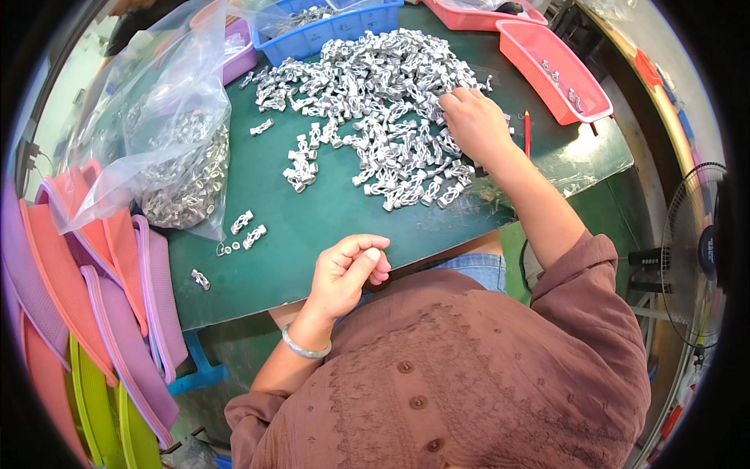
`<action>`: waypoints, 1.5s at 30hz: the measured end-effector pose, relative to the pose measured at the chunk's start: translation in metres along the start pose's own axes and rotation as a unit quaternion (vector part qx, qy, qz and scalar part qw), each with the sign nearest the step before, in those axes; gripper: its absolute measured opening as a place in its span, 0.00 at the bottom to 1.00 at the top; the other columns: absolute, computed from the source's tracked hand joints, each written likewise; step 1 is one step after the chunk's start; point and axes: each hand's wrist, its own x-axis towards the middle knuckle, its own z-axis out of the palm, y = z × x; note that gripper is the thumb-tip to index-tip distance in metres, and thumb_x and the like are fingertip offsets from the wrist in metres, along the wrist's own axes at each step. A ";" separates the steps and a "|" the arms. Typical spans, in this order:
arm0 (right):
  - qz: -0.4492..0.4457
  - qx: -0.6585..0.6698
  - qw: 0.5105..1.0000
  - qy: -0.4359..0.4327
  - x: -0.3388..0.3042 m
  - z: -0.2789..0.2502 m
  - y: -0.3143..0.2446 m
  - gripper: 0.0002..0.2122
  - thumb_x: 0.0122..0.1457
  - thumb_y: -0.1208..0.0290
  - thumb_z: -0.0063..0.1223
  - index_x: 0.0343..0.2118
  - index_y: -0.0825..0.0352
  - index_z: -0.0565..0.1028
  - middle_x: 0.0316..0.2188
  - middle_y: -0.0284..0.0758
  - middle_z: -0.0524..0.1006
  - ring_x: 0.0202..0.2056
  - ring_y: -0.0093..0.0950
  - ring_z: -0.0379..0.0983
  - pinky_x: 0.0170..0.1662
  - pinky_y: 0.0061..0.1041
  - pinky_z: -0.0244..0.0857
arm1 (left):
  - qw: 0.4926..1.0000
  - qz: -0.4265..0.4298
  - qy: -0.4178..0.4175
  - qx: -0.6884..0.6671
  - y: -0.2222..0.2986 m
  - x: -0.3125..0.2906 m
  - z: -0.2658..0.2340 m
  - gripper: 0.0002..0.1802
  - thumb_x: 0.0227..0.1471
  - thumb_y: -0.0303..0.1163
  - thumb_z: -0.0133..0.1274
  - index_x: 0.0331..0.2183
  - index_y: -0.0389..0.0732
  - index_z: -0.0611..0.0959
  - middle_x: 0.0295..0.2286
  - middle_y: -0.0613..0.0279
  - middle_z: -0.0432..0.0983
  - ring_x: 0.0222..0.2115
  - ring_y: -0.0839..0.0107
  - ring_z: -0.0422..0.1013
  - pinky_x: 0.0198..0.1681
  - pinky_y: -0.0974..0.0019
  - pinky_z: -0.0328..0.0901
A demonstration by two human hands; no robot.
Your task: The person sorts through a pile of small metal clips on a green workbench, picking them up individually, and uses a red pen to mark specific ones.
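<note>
A big heap of small silver-grey metal parts with white loops (391,86) covers the far middle of the green table (273,258). My right hand (478,129) reaches into the heap's right side, its fingers curled down among the parts. Its fingertips are hidden, so what they grip does not show. At the table's near edge my left hand (350,270) is raised with its fingers curled and the thumb pressed against them. Anything inside that closed hand is hidden. A grey bangle (306,344) circles the left wrist.
A clear plastic bag (183,148) of small metal rings stands at left, near a few loose parts (248,230). Blue basket (336,35) and purple basket (238,51) stand behind; a pink basket (555,74) and red pencil (527,133) lie right. A fan (695,250) stands far right.
</note>
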 end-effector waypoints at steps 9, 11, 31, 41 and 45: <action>0.055 0.188 0.979 0.050 0.005 -0.001 -0.008 0.10 0.45 0.81 0.47 0.33 0.67 0.70 0.25 0.37 0.69 0.28 0.33 0.68 0.32 0.26 0.63 | 1.000 -0.003 -0.004 0.000 0.000 0.001 -0.001 0.10 0.53 0.27 0.42 0.37 0.34 0.74 0.23 0.62 0.72 0.23 0.77 0.68 0.26 0.75 0.64; 0.108 0.304 0.947 0.005 0.005 -0.013 -0.019 0.07 0.46 0.81 0.48 0.30 0.69 0.72 0.25 0.38 0.71 0.27 0.32 0.70 0.33 0.26 0.64 | 1.000 0.001 -0.007 0.004 0.001 0.000 -0.001 0.10 0.53 0.27 0.42 0.37 0.34 0.74 0.22 0.62 0.72 0.23 0.77 0.68 0.26 0.76 0.64; 0.154 0.788 0.539 -0.253 -0.027 -0.009 -0.133 0.05 0.51 0.81 0.49 0.31 0.68 0.69 0.26 0.28 0.70 0.26 0.15 0.65 0.31 0.15 0.62 | 0.966 0.162 0.163 0.121 0.020 0.017 -0.014 0.12 0.46 0.19 0.50 0.37 0.33 0.74 0.30 0.67 0.69 0.28 0.82 0.65 0.32 0.79 0.61; 0.139 0.787 0.542 -0.258 -0.025 -0.016 -0.139 0.07 0.52 0.79 0.47 0.34 0.72 0.67 0.23 0.31 0.71 0.23 0.17 0.67 0.27 0.15 0.64 | 0.967 0.104 0.195 0.126 0.035 0.016 -0.016 0.06 0.49 0.25 0.48 0.32 0.36 0.77 0.20 0.70 0.69 0.21 0.83 0.64 0.23 0.80 0.59; 0.180 0.804 0.500 -0.266 -0.020 -0.035 -0.139 0.10 0.54 0.76 0.45 0.38 0.72 0.65 0.24 0.32 0.71 0.24 0.18 0.68 0.27 0.16 0.64 | 0.976 -0.009 0.214 -0.040 0.047 0.016 -0.024 0.07 0.50 0.29 0.46 0.28 0.37 0.77 0.16 0.69 0.69 0.15 0.81 0.63 0.17 0.79 0.58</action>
